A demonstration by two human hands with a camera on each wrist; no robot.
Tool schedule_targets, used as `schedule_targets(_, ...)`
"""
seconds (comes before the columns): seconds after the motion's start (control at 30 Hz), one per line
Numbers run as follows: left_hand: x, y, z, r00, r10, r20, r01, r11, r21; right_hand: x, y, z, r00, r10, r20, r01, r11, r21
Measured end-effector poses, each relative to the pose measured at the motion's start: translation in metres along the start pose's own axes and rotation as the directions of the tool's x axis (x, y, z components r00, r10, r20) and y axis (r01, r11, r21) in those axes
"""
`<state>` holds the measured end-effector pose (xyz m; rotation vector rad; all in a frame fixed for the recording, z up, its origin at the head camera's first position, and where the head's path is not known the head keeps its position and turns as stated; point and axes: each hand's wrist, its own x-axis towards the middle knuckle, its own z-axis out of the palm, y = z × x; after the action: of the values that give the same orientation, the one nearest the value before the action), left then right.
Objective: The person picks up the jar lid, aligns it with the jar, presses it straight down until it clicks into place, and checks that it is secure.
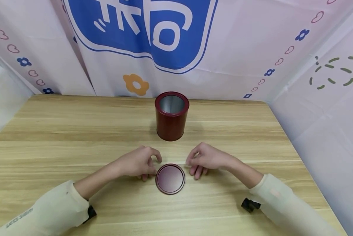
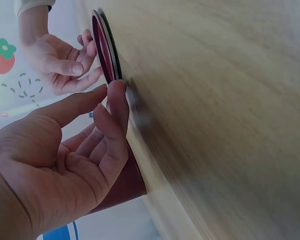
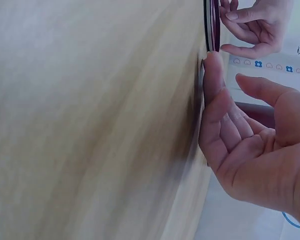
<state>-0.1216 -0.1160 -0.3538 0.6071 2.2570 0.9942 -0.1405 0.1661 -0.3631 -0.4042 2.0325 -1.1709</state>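
A round dark red lid (image 1: pixel 171 179) lies on the wooden table, its shallow recess facing up. At its left edge is my left hand (image 1: pixel 139 162), fingers loosely bent and fingertips right at the rim. The left wrist view shows my thumb and a finger overlapping the near edge of the lid (image 2: pixel 104 52). My right hand (image 1: pixel 207 159) hovers beside the lid's right side, a small gap between, with relaxed bent fingers holding nothing. Beyond both hands, a dark red tin can (image 1: pixel 170 126) stands upright, open at the top, its silvery inside showing.
The pale wooden table (image 1: pixel 61 131) reaches back to a white printed curtain (image 1: pixel 238 49) with a blue sign and an orange flower. White fabric (image 1: pixel 321 131) also hangs along the right side. Small black devices (image 1: pixel 250 205) sit by both sleeves.
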Motion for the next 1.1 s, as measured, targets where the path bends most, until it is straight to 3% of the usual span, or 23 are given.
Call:
schedule_targets(0.63,-0.003,0.001,0.0056,0.999,0.015,0.031,-0.008,0.977,-0.214,0.0036,0.0003,0.0079,0.999,0.014,0.044,-0.018,0.996,0.085)
schedule_targets(1.1,-0.0026,-0.0028,0.0069,1.0,-0.026,0.003,0.026,0.96,-0.279,0.0045,0.0038,0.0098,0.999,0.013,0.046,-0.02,0.989,0.148)
